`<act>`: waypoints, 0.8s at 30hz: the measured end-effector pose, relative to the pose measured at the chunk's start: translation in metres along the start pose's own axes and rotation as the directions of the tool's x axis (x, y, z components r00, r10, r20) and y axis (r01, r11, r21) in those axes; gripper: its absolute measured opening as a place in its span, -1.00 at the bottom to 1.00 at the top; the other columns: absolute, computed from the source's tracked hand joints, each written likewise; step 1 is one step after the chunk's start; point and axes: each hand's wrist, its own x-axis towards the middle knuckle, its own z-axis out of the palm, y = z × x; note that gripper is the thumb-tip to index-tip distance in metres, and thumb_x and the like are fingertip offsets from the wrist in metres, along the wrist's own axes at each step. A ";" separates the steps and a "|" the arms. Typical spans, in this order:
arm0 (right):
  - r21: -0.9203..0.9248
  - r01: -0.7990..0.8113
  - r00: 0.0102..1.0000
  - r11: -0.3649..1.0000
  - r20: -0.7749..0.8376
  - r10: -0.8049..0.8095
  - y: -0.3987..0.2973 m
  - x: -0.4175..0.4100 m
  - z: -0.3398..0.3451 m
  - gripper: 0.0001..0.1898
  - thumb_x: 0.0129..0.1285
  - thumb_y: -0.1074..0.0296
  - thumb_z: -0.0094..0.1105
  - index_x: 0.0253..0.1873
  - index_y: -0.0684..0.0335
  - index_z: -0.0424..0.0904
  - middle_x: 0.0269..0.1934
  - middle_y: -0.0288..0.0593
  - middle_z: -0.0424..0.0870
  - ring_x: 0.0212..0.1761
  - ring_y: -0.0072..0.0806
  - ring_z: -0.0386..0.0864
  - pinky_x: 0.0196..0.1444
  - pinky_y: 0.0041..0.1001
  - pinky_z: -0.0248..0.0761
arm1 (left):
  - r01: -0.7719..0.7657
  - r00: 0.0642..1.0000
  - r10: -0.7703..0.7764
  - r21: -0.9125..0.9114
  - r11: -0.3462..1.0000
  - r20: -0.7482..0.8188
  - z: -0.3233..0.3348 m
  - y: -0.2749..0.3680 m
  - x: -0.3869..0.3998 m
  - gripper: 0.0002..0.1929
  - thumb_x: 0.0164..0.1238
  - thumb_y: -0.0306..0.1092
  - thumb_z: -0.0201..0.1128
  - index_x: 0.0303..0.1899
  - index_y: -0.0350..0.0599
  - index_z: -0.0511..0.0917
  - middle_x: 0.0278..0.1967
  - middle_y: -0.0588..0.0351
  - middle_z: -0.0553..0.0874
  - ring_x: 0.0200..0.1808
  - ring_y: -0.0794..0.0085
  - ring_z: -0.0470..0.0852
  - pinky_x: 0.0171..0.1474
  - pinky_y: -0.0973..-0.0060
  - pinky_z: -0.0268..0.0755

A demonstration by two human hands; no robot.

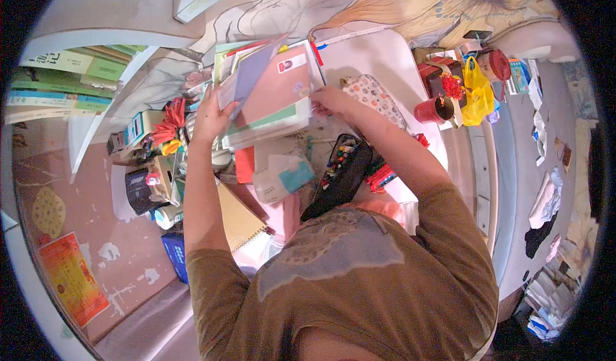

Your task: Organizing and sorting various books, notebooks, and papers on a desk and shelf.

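Note:
A stack of papers and folders point(274, 94) is held up over the cluttered desk, its top cover pinkish with a small photo sticker. My left hand point(211, 115) grips its left edge, thumb over a blurred bluish-purple sheet point(255, 74) that stands tilted off the cover. At the right edge is my right hand point(331, 102), fingers curled around the stack's side and partly hidden. Green and white layers show along the lower edge. Just right of that hand lies a patterned zip pouch point(375, 98). Below the stack, a black pencil case point(344, 168) lies open with colored pens inside.
A spiral notebook point(240, 216), a white-and-blue packet point(284, 178) and red-capped pens point(381, 177) lie near my body. Books point(62, 82) fill a shelf at left. Along the right stand a red cup point(429, 110) and a yellow plastic bag point(476, 96).

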 end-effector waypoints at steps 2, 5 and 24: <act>0.524 -0.157 0.945 0.837 0.326 -0.026 -0.020 -0.014 0.001 -0.61 0.37 0.19 0.08 0.14 0.38 0.46 -0.22 -0.16 0.66 -0.10 -0.37 0.68 -0.09 -0.44 0.59 | 0.000 1.000 0.001 0.034 0.999 -0.027 0.002 -0.012 -0.011 -0.34 0.17 -0.15 0.40 0.19 -0.39 0.36 0.14 -0.37 0.48 0.10 -0.20 0.54 0.12 0.17 0.44; 0.602 -0.133 0.951 0.787 0.300 -0.069 -0.034 -0.015 0.007 -0.67 0.35 0.19 0.14 0.07 0.29 0.52 -0.18 -0.03 0.67 -0.11 -0.19 0.69 -0.13 -0.27 0.60 | -0.014 0.999 0.017 0.062 0.998 -0.038 0.002 -0.007 -0.011 -0.37 0.15 -0.15 0.41 0.16 -0.31 0.38 0.09 -0.31 0.51 0.04 -0.18 0.56 0.06 0.16 0.46; 0.695 -0.174 0.980 0.698 0.188 0.057 -0.108 -0.018 0.019 -0.46 0.25 0.09 0.29 0.14 0.40 0.42 -0.10 0.05 0.63 -0.08 -0.16 0.67 0.00 -0.24 0.60 | 0.034 0.999 -0.034 -0.006 0.999 -0.019 0.009 0.011 -0.014 -0.58 0.38 -0.15 0.21 0.15 -0.19 0.46 0.10 -0.25 0.51 -0.07 -0.13 0.62 -0.03 0.16 0.49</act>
